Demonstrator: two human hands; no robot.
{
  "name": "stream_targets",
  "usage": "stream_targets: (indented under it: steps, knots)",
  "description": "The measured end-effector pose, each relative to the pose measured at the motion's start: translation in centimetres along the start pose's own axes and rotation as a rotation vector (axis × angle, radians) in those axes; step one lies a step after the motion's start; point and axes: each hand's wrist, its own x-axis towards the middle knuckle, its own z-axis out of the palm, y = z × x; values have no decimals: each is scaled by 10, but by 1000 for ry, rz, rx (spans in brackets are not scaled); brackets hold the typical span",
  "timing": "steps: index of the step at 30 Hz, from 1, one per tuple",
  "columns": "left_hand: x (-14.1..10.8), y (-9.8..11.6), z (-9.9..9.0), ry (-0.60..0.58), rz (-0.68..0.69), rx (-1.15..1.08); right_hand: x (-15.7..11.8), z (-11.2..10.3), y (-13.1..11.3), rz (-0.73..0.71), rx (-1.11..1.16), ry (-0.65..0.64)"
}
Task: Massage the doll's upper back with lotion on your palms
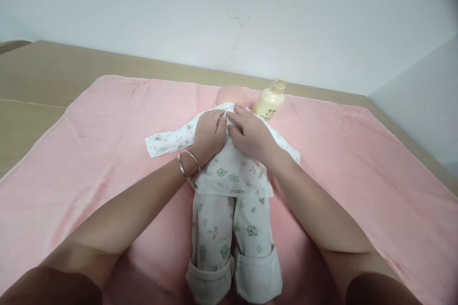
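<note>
A baby doll lies stretched out, its smooth head (232,95) pointing away from me and no face showing. It wears a white printed top (234,176) with sleeves spread to both sides, and matching trousers (214,228) with cuffs turned up. My left hand (210,131) rests flat on the upper part of the top, fingers extended towards the neckline. Beside it, my right hand (250,131) lies flat on the same area, its fingers slightly apart. The fingertips of both hands come close together at the middle. Neither hand grips anything.
A pink blanket (118,162) is spread beneath the doll on a wooden table (64,66). Right of the head, a pale yellow pump bottle (270,100) leans at a tilt. A white wall (161,19) rises behind the table.
</note>
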Motion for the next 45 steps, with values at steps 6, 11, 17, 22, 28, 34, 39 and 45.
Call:
stream_targets:
  steps: [6, 11, 17, 22, 28, 34, 39, 45]
  knots:
    - [0, -2, 1, 24, 19, -18, 1, 14, 7, -23, 51, 166]
    - [0, -4, 3, 37, 39, -30, 1, 22, 11, -28, 119, 233]
    - [1, -5, 3, 41, 22, -37, -1, 20, 8, -25, 111, 271]
    - [0, -3, 3, 2, -2, -21, 3, 21, 9, -51, 80, 142]
    - [7, 4, -8, -129, -43, 90, 1, -35, 25, 54, 123, 232]
    - [18, 12, -28, -301, -145, 183, -6, -82, 70, 158, 118, 355]
    - [19, 28, -36, -323, -185, 81, 7, -66, 104, 153, 3, 300]
    - [21, 61, -52, -294, -219, -372, 20, -47, 106, 92, -130, 189]
